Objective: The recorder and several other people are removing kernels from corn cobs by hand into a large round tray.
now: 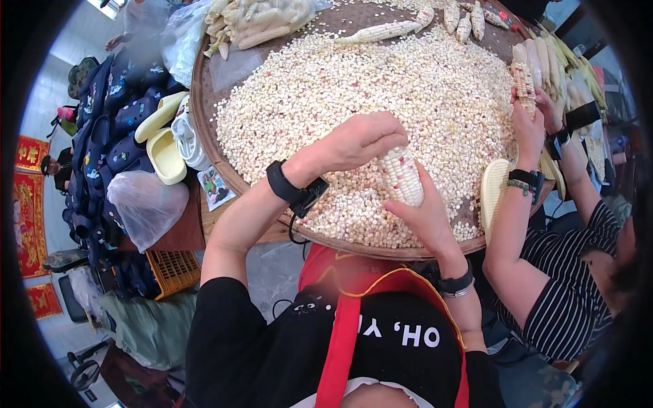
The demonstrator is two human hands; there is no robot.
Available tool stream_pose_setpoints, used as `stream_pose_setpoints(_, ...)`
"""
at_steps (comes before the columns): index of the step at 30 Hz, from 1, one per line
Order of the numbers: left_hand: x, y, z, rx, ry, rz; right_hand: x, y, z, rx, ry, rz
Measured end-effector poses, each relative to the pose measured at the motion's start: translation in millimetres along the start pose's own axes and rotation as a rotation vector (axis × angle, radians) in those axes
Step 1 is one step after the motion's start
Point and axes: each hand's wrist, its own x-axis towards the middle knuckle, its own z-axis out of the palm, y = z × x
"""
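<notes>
An ear of white corn [401, 176] with a few red kernels stands tilted above the tray, its rows still mostly full. My right hand [426, 206] grips its lower part, thumb on the near side. Over its upper end curls my left hand [359, 140], the fingers bent against the cob; the fingertips are partly hidden. Beneath both hands, loose corn kernels [316, 86], mostly cream with scattered red ones, lie spread in a large round brown tray [204, 109].
At the right, a co-worker's hands [530, 115] hold another partly stripped ear. A pale yellow slipper [494, 194] leans on the tray's right rim. Bare cobs [265, 35] lie at the back left. Navy clogs [97, 148] and a plastic bag [148, 204] crowd the left.
</notes>
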Motion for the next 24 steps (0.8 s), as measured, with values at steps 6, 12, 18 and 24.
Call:
stream_pose_setpoints(6, -6, 7, -2, 0.023, 0.019, 0.112, -2, -7, -2, 0.342, -0.041, 0.100)
stream_pose_setpoints(12, -13, 6, -10, -0.013, -0.028, 0.080, -6, -5, -2, 0.337, -0.080, 0.169)
stream_pose_setpoints(18, -18, 6, -4, -0.192, 0.114, -0.061, -5, 7, 1, 0.212, 0.066, -0.001)
stream_pose_setpoints(24, -16, 19, 7, -0.074, 0.138, -0.039, -6, 4, 2, 0.155, 0.029, -0.015)
